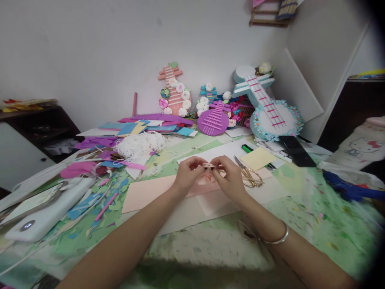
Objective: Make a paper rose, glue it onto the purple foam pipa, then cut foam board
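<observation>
Both my hands meet over the middle of the table, pinching a small pale pink paper piece (208, 165) between them. My left hand (189, 173) grips its left side with thumb and fingers. On its right side my right hand (229, 176) holds on the same way, a silver bangle on that wrist. The fingers partly hide the piece. Beneath the hands lies a sheet of peach foam or card (150, 192) on white paper, with a few small peach scraps. Gold-handled scissors (251, 178) rest just right of my right hand.
At the left lie a white power bank (51, 212), a phone (33, 200), paper scraps and a bundle of white string (141, 145). Instrument-shaped paper crafts, one a purple lute (213, 120), stand along the wall. Right are a black phone (297, 151), yellow paper (258, 158) and a blue-handled tool (350, 185).
</observation>
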`<action>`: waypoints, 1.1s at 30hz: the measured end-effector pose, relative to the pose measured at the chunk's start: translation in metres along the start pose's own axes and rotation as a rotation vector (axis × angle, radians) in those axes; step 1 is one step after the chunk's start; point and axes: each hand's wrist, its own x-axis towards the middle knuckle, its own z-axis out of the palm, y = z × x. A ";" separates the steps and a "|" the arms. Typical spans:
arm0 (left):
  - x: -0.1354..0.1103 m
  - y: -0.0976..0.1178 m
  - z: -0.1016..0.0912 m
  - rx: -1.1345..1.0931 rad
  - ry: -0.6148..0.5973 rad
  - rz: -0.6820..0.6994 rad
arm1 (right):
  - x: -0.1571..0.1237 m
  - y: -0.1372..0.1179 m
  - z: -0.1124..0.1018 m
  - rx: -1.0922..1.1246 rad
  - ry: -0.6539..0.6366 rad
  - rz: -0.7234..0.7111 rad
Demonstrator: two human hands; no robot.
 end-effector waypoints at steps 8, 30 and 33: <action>-0.001 0.005 0.000 -0.096 -0.012 -0.041 | 0.002 0.000 0.001 0.298 0.031 0.108; -0.001 0.008 0.002 -0.338 -0.067 -0.149 | 0.003 -0.007 -0.006 0.383 0.125 0.007; -0.002 0.007 0.000 -0.299 -0.098 -0.097 | 0.003 -0.006 -0.004 0.421 0.106 0.052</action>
